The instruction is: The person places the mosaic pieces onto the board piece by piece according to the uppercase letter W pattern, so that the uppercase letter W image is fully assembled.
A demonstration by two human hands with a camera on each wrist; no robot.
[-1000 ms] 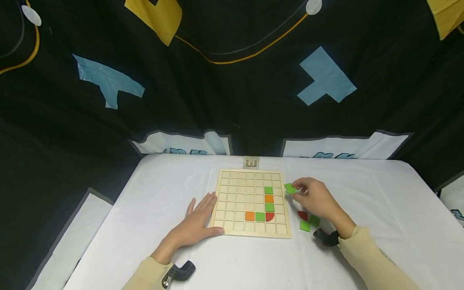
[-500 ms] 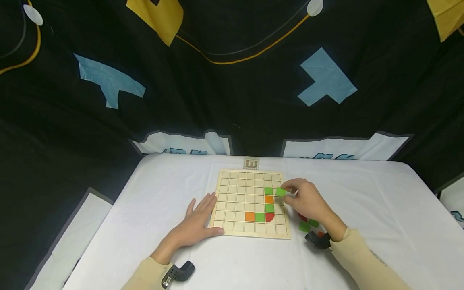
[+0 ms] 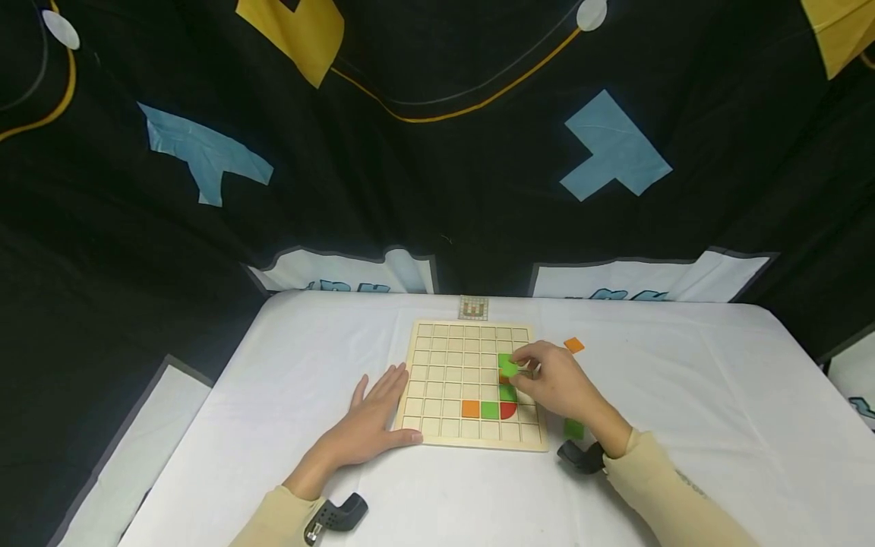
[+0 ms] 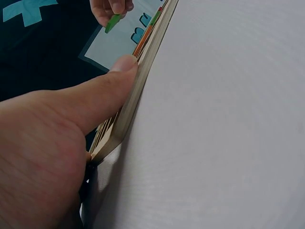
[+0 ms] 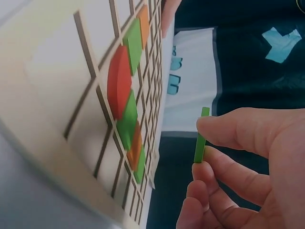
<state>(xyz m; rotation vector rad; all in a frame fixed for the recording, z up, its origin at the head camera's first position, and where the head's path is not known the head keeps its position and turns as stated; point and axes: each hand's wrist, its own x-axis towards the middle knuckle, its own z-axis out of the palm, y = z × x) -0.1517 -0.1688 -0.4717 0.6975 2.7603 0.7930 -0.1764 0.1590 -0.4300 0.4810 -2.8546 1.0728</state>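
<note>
A wooden grid board [image 3: 437, 365] lies on the white table. My left hand [image 3: 372, 427] rests at its left side with fingers straight, its thumb [image 4: 107, 88] lying over the board's near edge. Between thumb and fingertips my right hand [image 3: 560, 377] pinches a green square tile [image 5: 202, 136], held above the board's right part. Set in the grid are an orange tile [image 3: 470, 409], a green tile [image 3: 489, 410], a red rounded tile [image 3: 508, 411] and, going up from it, another green tile [image 3: 507, 393]. The tiles farther up are partly covered by the held one.
A loose orange tile [image 3: 574, 345] lies right of the board's far corner. Beside the right wrist is a loose green tile [image 3: 573, 429]; the forearm hides the table around it. A small pattern card [image 3: 473, 308] lies behind the board. A dark curtain [image 3: 437, 190] hangs beyond the table.
My right hand has carried the green tile leftward from beside the board to over its right columns. The loose orange tile at the back right has come into view. My left hand has stayed put.
</note>
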